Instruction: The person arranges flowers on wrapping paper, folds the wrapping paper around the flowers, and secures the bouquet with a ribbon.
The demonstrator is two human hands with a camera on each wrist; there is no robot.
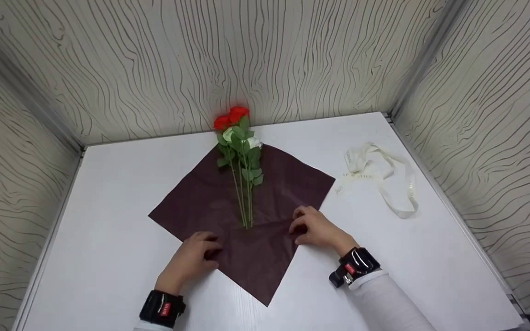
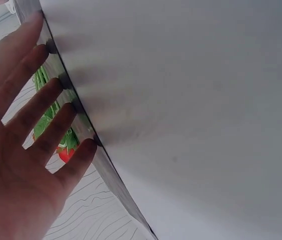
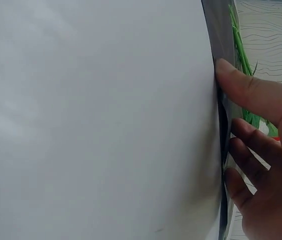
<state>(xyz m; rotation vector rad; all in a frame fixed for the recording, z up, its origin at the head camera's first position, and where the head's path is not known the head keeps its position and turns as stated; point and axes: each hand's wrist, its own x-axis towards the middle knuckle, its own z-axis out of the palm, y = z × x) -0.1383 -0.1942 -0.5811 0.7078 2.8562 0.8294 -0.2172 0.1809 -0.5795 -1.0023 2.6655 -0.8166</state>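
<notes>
A square sheet of dark maroon wrapping paper (image 1: 200,202) lies cornerwise on the white table, with a crease across its lower part. Red roses (image 1: 239,114) and white roses (image 1: 254,142) lie along its middle, heads over the far corner and green stems (image 1: 242,202) toward me. My left hand (image 1: 193,257) touches the sheet's lower left edge, and the left wrist view shows its fingers (image 2: 56,132) spread with their tips at that edge. At the lower right edge, my right hand (image 1: 315,228) rests thumb and fingertips on the paper, bent loosely with gaps between them.
A cream ribbon (image 1: 403,184) with printed lettering lies loosely looped on the right of the white table (image 1: 113,193). Patterned wall panels (image 1: 228,59) stand behind the table and along both sides. The red rose heads reach close to the back panel.
</notes>
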